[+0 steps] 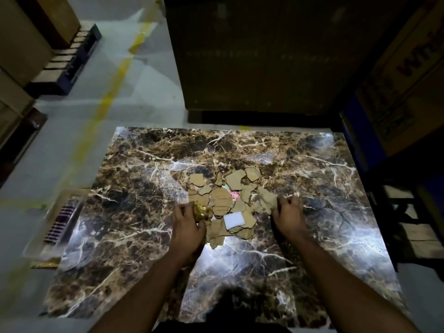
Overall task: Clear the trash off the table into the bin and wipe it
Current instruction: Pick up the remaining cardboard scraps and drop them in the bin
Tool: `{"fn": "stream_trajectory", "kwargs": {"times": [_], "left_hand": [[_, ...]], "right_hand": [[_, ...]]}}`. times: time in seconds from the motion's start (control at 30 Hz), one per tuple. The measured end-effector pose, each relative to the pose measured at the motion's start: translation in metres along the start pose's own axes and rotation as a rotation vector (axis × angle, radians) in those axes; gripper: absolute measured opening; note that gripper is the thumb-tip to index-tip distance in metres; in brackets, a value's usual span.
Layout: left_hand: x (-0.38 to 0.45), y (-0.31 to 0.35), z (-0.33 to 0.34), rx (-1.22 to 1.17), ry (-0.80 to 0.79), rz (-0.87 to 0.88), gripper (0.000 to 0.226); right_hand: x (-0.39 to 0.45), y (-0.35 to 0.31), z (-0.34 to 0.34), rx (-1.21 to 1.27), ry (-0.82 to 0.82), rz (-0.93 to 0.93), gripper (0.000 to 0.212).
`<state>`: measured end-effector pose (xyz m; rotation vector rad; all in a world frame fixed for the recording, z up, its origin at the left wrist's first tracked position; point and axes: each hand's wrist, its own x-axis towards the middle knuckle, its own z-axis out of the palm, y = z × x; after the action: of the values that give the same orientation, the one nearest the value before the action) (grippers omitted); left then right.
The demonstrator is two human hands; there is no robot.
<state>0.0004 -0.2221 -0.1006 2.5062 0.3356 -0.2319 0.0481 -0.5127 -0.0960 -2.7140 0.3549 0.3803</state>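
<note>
A heap of torn brown cardboard scraps [225, 200] lies near the middle of the dark marbled surface [134, 188], slightly toward the person. Among the scraps sit a white square piece [233, 220], near the front of the heap, and a small red-and-white scrap [234, 195] bearing print too small to read. The left hand [187, 227] is at the heap's left edge, its fingers curled round a shiny gold crumpled wrapper [203, 212]. The right hand [288, 217] is at the heap's right edge, fingers curled and gripping the outermost cardboard scraps there. Both forearms reach in from the near edge of the surface.

Beside the surface's left edge, low down, stands a clear plastic container [54, 224] with something striped purple and white inside; it is blurred. Beyond the far edge rises a large dark cardboard box [264, 56]. On the right another carton [408, 68] carries big dark lettering, cut off by the frame, of which only "Wh" can be made out. A worn yellow line [113, 92] runs across the pale floor on the left.
</note>
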Motion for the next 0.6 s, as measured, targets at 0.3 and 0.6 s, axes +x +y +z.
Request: {"fn": "stream_trajectory", "kwargs": {"times": [0.3, 0.6], "left_hand": [[0.035, 0.002, -0.021, -0.046, 0.133, 0.111, 0.064], [0.074, 0.007, 0.003, -0.143, -0.01, 0.11, 0.071]], "right_hand": [[0.04, -0.008, -0.01, 0.186, 0.038, -0.235, 0.043], [0.056, -0.061, 0.029, 0.1, -0.055, -0.379, 0.064]]}}
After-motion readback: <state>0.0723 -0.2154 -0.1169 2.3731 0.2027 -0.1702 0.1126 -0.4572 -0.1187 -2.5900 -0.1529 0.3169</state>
